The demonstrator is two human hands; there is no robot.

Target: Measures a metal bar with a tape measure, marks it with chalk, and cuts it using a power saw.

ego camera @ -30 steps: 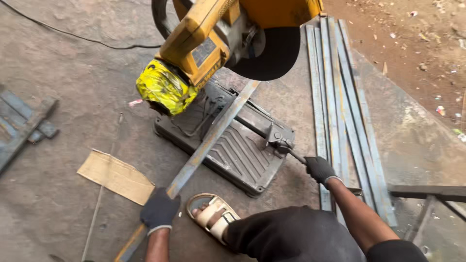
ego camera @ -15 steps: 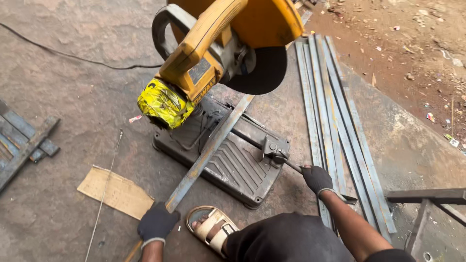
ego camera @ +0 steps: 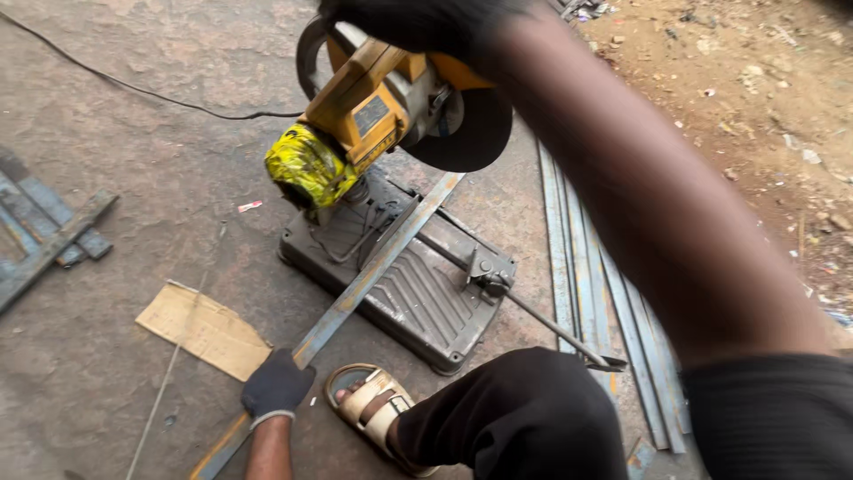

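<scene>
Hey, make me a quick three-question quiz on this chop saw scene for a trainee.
1. True or false: the left hand grips the steel bar.
2. Where has the right hand gone since a second ago? A) to the vise crank B) up to the saw's handle C) onto the cardboard
3. Fill in: the bar lies across the saw's ___, under the raised blade.

Key:
1. True.
2. B; the crank is now free.
3. Base.

Yellow chop saw (ego camera: pixel 373 107) — black disc (ego camera: pixel 471 133), grey steel bar (ego camera: pixel 373 267) (black gloves)
</scene>
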